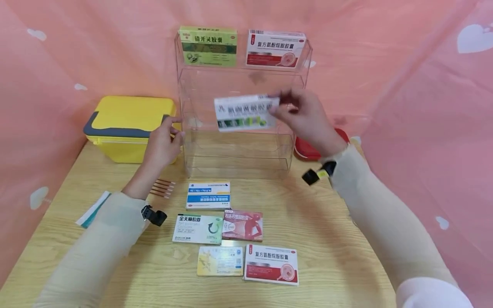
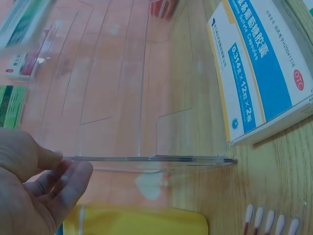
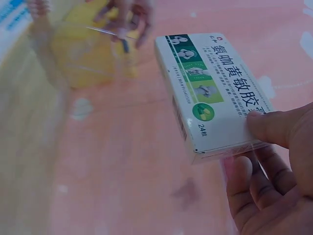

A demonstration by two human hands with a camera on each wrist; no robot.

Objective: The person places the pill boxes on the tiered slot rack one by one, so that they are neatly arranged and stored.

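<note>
My right hand (image 1: pixel 286 109) pinches one end of a white and green medicine box (image 1: pixel 245 112) and holds it up in front of the middle tiers of a clear acrylic shelf rack (image 1: pixel 239 145). In the right wrist view the thumb (image 3: pixel 274 128) lies on the box (image 3: pixel 215 88) with the fingers underneath. My left hand (image 1: pixel 166 139) grips the rack's left edge (image 2: pixel 146 158), thumb and fingers on either side of the thin wall. A green box (image 1: pixel 208 46) and a red and white box (image 1: pixel 275 48) stand on the top tier.
Several medicine boxes lie on the wooden table (image 1: pixel 327 256) before the rack: blue-white (image 1: pixel 208 195), green-white (image 1: pixel 197 229), pink (image 1: pixel 242 225), yellow (image 1: pixel 220 261), red-white (image 1: pixel 271 264). A yellow case (image 1: pixel 127 126) stands left, cotton swabs (image 1: pixel 162 188) beside it, a red object (image 1: pixel 308 149) behind right.
</note>
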